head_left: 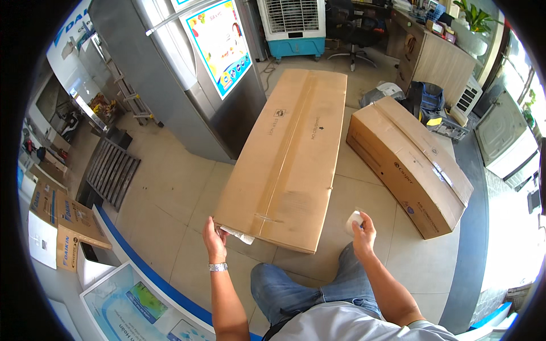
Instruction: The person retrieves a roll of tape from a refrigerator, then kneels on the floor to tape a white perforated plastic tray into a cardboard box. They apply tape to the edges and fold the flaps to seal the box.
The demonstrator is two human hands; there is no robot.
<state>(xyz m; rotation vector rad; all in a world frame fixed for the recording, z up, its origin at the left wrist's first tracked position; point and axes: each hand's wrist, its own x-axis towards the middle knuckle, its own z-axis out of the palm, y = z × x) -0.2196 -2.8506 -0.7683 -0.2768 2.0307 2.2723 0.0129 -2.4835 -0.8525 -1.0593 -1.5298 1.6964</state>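
A long, taped brown cardboard box [284,153] stretches away in front of my knees. At its near left corner, my left hand [214,238] has its fingers curled against the edge, gripping the box. Beside those fingers, a crumpled white piece [242,236] pokes out from under the near edge; what it belongs to is hidden. To the right of the box, my right hand [364,232] is raised and closed around a small whitish roll [354,221] that looks like tape. It is apart from the box.
A second cardboard box [409,165] lies at an angle on the right. A grey refrigerator [176,74] stands at the left. Behind are an air cooler [293,28] and an office chair [355,34]. A blue-edged counter [136,301] borders the near left.
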